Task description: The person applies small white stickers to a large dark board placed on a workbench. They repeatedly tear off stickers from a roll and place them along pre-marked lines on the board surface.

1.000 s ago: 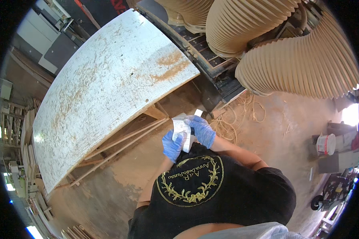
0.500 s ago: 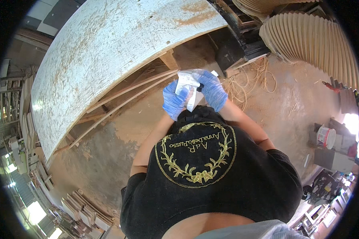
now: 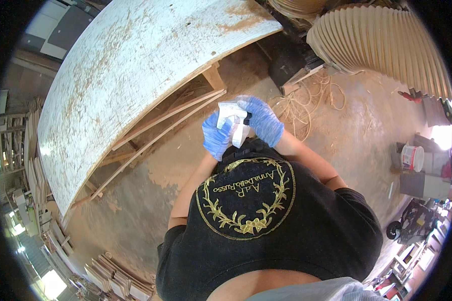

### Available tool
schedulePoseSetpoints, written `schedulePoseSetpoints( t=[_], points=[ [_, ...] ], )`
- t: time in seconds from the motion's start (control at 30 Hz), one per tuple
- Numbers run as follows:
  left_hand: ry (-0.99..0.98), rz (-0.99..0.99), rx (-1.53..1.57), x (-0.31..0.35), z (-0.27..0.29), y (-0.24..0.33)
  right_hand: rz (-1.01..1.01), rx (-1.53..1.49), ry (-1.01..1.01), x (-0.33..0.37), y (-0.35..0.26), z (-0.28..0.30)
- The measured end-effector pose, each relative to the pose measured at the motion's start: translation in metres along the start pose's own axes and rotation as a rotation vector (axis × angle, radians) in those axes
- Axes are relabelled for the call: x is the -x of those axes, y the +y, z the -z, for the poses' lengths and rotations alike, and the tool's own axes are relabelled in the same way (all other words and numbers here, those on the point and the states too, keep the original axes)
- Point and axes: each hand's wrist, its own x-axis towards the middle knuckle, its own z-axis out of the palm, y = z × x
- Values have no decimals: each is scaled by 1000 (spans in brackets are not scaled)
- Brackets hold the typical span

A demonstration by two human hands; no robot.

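Both of my hands wear blue-and-white gloves and meet in front of my chest. Between them is a crumpled, folded white paper [image 3: 231,109] with faint print, its lower end hanging down. The fingers of my left hand [image 3: 217,137] are closed on the paper's left side. My right hand [image 3: 264,121] is closed at the paper's upper right edge. A small black thing [image 3: 247,119] shows next to the right fingers; its kind is too hidden to make out.
Ahead and left stands a large white, scuffed worktable [image 3: 135,65] on wooden supports, dusted with sawdust. A ribbed tan hose [image 3: 381,47] curves at the upper right, with tangled cord [image 3: 306,105] on the floor. A white bucket [image 3: 412,158] stands right; stacked boards [image 3: 118,278] lie lower left.
The paper is folded more compactly and sits slightly lower and to the left. My hands have shifted a little with it, and the whole view has turned slightly.
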Motion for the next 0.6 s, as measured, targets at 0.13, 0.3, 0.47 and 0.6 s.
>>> schedulePoseSetpoints(
  t=[0.13, 0.3, 0.47, 0.6],
  points=[
    [-4, 33, -29, 5, 4, 2, -3, 13, 16, 0, 5, 0],
    [2, 2, 71, 14, 7, 3, 18, 3, -11, 5, 10, -6],
    [-9, -35, -65, 16, 12, 1, -9, -7, -70, -1, 19, 1],
    [53, -44, -55, 19, 11, 0, -24, -46, -79, 5, 16, -5]
  ],
)
